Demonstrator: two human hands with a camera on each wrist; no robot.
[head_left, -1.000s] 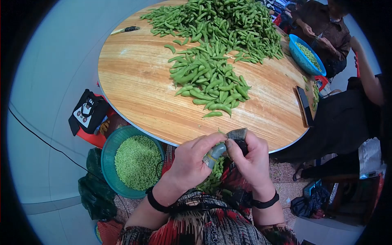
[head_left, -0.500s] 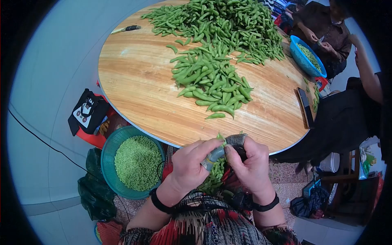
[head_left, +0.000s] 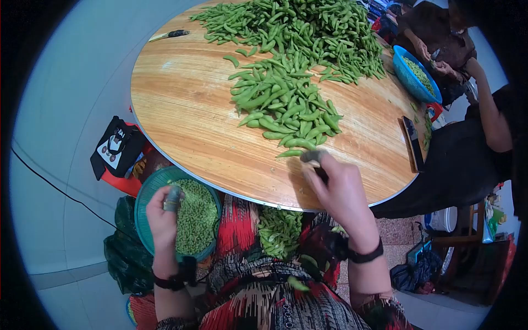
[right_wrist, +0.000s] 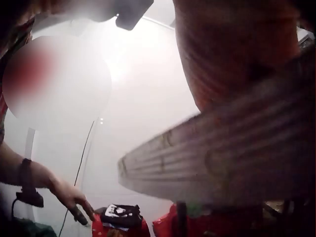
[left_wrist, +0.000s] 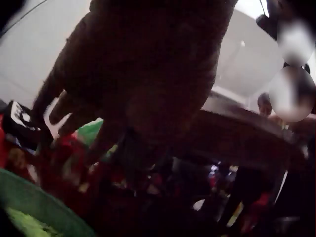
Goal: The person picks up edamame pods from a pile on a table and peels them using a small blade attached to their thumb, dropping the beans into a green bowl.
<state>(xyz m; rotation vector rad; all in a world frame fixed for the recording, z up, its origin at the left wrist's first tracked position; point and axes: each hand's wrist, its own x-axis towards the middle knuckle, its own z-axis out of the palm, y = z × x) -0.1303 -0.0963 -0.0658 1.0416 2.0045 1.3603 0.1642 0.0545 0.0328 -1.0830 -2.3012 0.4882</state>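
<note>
My left hand (head_left: 163,223) hangs over the teal basket (head_left: 144,228) of shelled green beans (head_left: 201,217), with a grey-green wrap on its thumb. In the left wrist view the same hand (left_wrist: 143,74) is dark, its fingers spread and loosely bent. My right hand (head_left: 346,190) reaches over the table's near edge, a dark grey cover on its finger end. That fingertip is right at the nearest green soybean pods (head_left: 294,144); no pod shows between finger and thumb. Opened pods (head_left: 278,234) lie on my lap, and one loose pod (head_left: 298,284) is against the patterned top.
A large heap of pods (head_left: 297,27) covers the back of the round wooden table (head_left: 176,99). A brush-like tool (head_left: 169,35) and a phone (head_left: 412,144) lie near its edges. Another person (head_left: 437,38) works beside a blue basket (head_left: 404,77). A black bag (head_left: 116,146) sits at left.
My hands were together over my lap, working at a pod. They have parted: the left has moved left over the bean basket, the right forward to the pods on the table.
</note>
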